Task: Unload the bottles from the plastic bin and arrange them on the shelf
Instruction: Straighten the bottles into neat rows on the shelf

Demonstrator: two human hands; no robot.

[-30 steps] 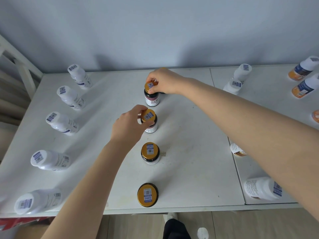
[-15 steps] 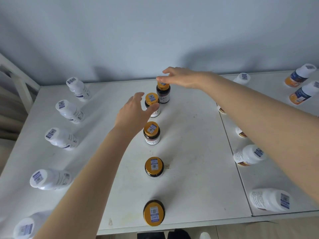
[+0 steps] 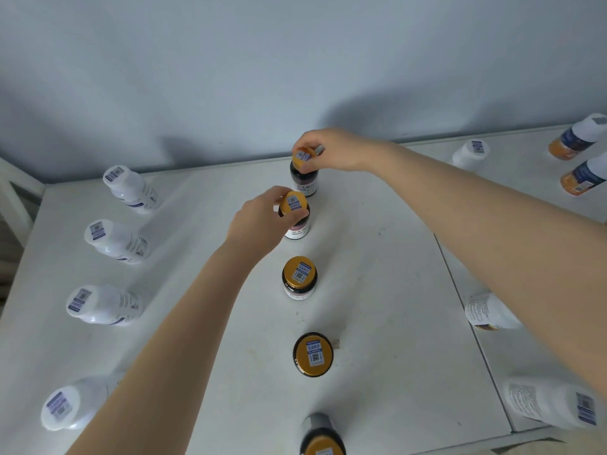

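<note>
A cap was pinched in the left fingers, a second cap beyond them in the right fingers; bottles were best kept upright, aligned.

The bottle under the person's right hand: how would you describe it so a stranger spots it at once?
On the white shelf, a row of dark gold-capped bottles runs down the middle, between white bottles. The one meant is the farthest bottle in that row, nearest the wall. Only it has the right hand gripping its cap; the next bottle is held by the left hand.
</note>
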